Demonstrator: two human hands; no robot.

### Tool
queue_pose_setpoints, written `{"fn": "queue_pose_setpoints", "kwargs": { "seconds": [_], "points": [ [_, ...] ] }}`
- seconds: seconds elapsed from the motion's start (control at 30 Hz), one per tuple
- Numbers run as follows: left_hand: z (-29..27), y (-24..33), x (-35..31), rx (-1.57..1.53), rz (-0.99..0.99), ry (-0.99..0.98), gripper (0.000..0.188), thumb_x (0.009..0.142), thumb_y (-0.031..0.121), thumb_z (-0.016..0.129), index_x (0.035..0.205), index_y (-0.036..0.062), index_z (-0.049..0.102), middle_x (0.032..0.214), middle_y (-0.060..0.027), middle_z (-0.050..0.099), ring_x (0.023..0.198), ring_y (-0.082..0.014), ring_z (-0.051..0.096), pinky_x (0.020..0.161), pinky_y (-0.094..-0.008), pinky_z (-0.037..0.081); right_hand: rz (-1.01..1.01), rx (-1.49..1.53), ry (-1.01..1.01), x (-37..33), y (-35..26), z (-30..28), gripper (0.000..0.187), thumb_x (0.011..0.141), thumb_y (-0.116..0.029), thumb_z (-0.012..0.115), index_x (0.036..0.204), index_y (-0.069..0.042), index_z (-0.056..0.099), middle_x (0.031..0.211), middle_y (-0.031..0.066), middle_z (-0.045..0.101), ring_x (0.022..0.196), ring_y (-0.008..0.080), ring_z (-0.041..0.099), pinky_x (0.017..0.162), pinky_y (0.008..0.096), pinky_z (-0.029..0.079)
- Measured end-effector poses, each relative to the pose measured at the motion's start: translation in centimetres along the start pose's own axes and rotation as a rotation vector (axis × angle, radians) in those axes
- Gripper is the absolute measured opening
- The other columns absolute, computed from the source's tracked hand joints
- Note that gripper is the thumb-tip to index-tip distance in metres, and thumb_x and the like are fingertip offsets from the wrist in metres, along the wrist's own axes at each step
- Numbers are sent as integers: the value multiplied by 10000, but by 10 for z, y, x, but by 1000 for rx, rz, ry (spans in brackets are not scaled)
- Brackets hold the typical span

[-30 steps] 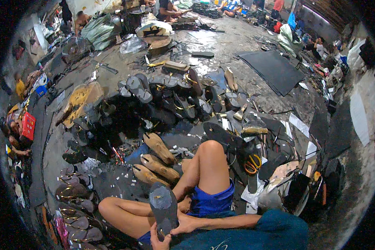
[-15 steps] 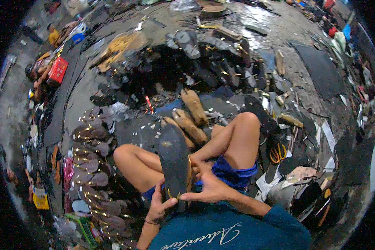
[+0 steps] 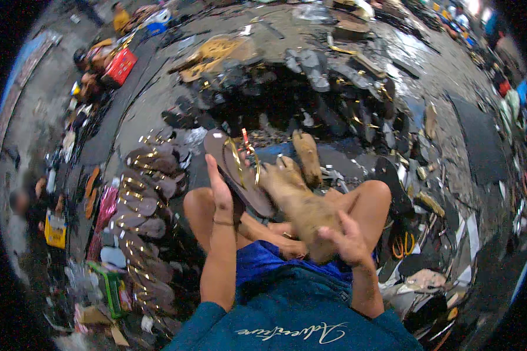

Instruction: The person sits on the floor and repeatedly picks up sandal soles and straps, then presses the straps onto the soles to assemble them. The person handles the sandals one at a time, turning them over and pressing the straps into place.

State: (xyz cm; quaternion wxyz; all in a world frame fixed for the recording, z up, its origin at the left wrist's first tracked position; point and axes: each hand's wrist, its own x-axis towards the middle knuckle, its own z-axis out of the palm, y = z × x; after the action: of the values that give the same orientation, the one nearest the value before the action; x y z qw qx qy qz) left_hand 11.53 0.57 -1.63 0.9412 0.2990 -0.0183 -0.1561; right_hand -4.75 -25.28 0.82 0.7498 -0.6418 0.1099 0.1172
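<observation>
The left hand (image 3: 221, 194) grasps a brown sandal (image 3: 244, 182) with gold straps by its edge, just left of a blurred wooden foot (image 3: 303, 212) whose near end the right hand (image 3: 351, 238) grips; a second wooden block (image 3: 307, 159) lies beyond that foot, overlapping gold-strapped sandals (image 3: 141, 206) well to its left

floor (image 3: 413, 52): throwing back white glare at upper right, while everything else is sitting kinda dim
sandal pile (image 3: 316, 73): sinking into near-black shadow mid-heap
sandal (image 3: 247, 182): coming out fairly crisp, gold strap (image 3: 236, 159) glinting
right hand (image 3: 350, 243) and wooden form (image 3: 303, 210): smearing with motion blur
fisheye edges: bending hard, going grainy, fading to black
</observation>
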Motion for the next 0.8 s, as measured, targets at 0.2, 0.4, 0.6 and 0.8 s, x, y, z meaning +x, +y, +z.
{"fn": "queue_pose_setpoints", "kwargs": {
  "seconds": [0.2, 0.4, 0.6, 0.8],
  "points": [
    [33, -38, -26, -390, -201, -42, 834, 903, 681, 362, 1396, 9, 388, 1276, -236, 532, 1018, -314, 610, 798, -399, 546, -297, -946, 537, 93, 53, -23, 481, 861, -169, 648, 1262, 43, 488, 1140, 208, 598, 1122, 318, 559, 987, 374, 422],
    [3, -75, -55, -611, -368, -169, 806, 921, 662, 328, 1434, 40, 332, 1350, -249, 465, 1184, -382, 525, 848, -475, 541, -481, -718, -204, 138, -60, 22, 285, 825, -138, 680, 1083, -25, 639, 1182, 178, 599, 1070, 296, 597, 905, 359, 473],
    [33, -33, -81, 221, -278, -11, 616, 919, 356, 553, 1401, 22, 365, 1314, -174, 519, 1165, -258, 553, 974, -399, 468, -683, -528, -182, 122, -54, 36, 200, 799, -107, 707, 969, -14, 660, 1213, 175, 597, 1110, 290, 599, 917, 367, 484],
    [52, 45, -128, 1215, 99, -406, 479, 782, 112, 701, 1228, 13, 558, 1186, -134, 625, 1136, -271, 588, 979, -382, 452, -598, -393, -460, 26, -58, 49, 341, 763, -3, 653, 1103, -36, 640, 1149, 157, 609, 1153, 284, 572, 961, 393, 465]
  ]
}}
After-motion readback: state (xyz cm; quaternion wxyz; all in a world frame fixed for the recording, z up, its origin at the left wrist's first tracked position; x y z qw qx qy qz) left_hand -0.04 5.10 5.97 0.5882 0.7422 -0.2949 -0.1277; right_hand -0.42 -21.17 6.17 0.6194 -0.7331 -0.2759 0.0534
